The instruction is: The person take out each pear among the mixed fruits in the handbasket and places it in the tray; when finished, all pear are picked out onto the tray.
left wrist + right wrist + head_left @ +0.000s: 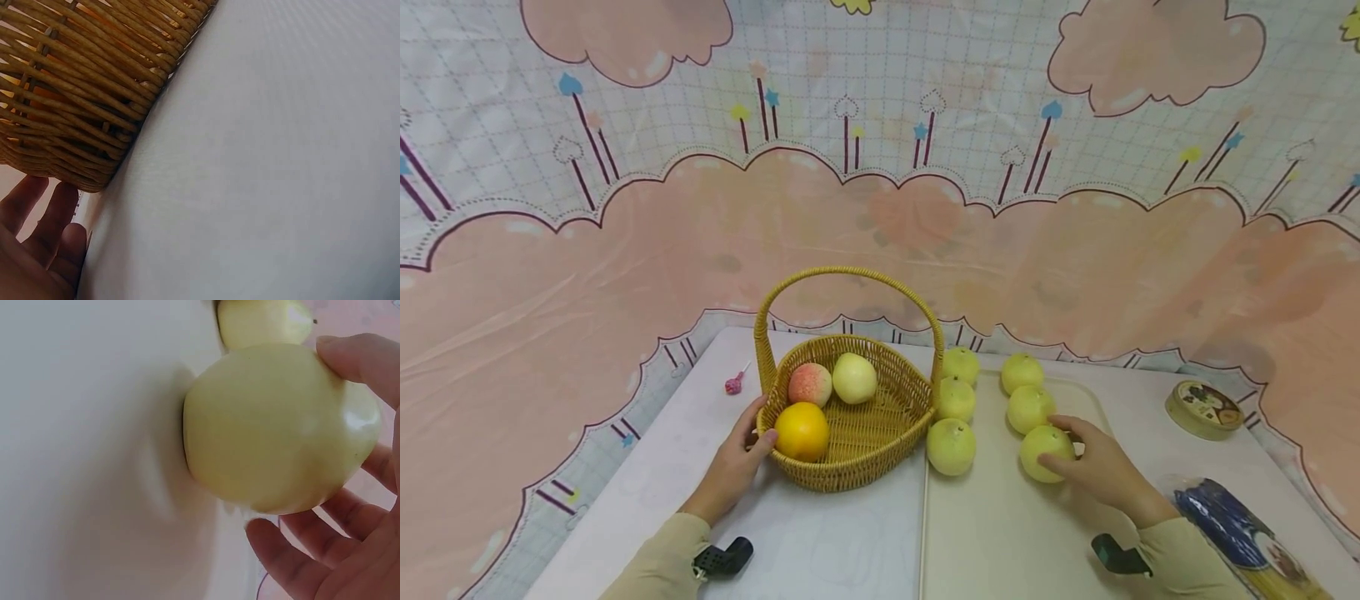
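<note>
A wicker basket [880, 450] with a tall arched handle holds an orange [802, 432], a peach [810, 385] and a pale yellow-green apple [854, 378]. My left hand [733, 458] grips its left side, thumb on the rim; in the left wrist view the fingers [59, 212] touch the woven outer wall. On the right, my right hand [1101, 467] holds the nearest yellow-green apple [1045, 454] between thumb and fingers. That apple [275, 431] still rests on the tray in the right wrist view. Several matching apples [951, 446] stand in two columns beside the basket.
Under the apples lies a cream tray [985, 533] on the white table [820, 542]. A small wrapped lollipop [734, 383] lies left of the basket. To the right are a round tin [1204, 410] and a blue packet [1232, 525]. A patterned cloth [880, 233] hangs behind.
</note>
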A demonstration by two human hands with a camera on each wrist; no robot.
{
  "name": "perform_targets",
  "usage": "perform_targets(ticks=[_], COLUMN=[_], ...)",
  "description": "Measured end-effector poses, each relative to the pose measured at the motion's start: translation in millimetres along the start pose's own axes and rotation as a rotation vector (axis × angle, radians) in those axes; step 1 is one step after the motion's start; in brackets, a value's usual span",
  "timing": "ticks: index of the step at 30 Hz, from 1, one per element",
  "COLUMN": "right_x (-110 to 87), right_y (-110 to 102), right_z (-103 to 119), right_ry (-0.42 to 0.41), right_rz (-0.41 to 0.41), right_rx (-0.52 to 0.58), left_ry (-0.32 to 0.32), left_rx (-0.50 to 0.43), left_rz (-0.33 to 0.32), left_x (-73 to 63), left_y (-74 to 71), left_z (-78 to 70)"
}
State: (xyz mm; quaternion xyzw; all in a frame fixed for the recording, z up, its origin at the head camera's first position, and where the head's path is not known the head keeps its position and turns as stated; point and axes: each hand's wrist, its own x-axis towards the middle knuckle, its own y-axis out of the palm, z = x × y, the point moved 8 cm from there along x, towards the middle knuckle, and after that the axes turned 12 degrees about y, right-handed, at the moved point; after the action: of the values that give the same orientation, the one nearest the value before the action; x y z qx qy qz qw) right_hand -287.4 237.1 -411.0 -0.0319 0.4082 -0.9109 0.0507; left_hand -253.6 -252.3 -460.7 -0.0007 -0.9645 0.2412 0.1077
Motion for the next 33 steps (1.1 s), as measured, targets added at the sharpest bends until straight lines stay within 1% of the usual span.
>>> perform_targets(ticks=[9, 16, 19, 24, 26, 29, 33], right_x=[-0.1, 0.2, -1.5, -1.9, -1.4, -1.2, -2.2], right_y=[-0.4, -1.1, -4.8, -16.2, -20.4, -22.9, -18.4], right_z=[-1.0, 1.8, 7.2, 23.3, 32.8, 50.2, 78.3], right_ry=[0.011, -0.017, -0.031, -0.062, -0.088, -0.117, -0.168], right_rz=[-0.014, -0.025, -0.037, -0.060, -0.075, -0.081, -0.067], right_rx=[-0.001, -0.001, -0.008, -0.037, -0.042, -0.025, -0.008], left_ry=[0.014, 0.011, 0.013, 0.027, 0.030, 0.029, 0.020], left_rx=[-0.010, -0.011, -0.004, -0.002, -0.001, 0.012, 0.027], left_rz=[0.002, 0.000, -0.001, -0.005, -0.007, -0.009, -0.008], left_x=[2.7, 1.7, 1.1, 1.1, 0.9, 0.5, -0.2], left_y=[0.2, 1.3, 1.4, 0.4, 0.0, -0.8, -1.6], left_z=[1.5, 2.8, 2.1, -0.7, -1.5, -2.3, -2.8])
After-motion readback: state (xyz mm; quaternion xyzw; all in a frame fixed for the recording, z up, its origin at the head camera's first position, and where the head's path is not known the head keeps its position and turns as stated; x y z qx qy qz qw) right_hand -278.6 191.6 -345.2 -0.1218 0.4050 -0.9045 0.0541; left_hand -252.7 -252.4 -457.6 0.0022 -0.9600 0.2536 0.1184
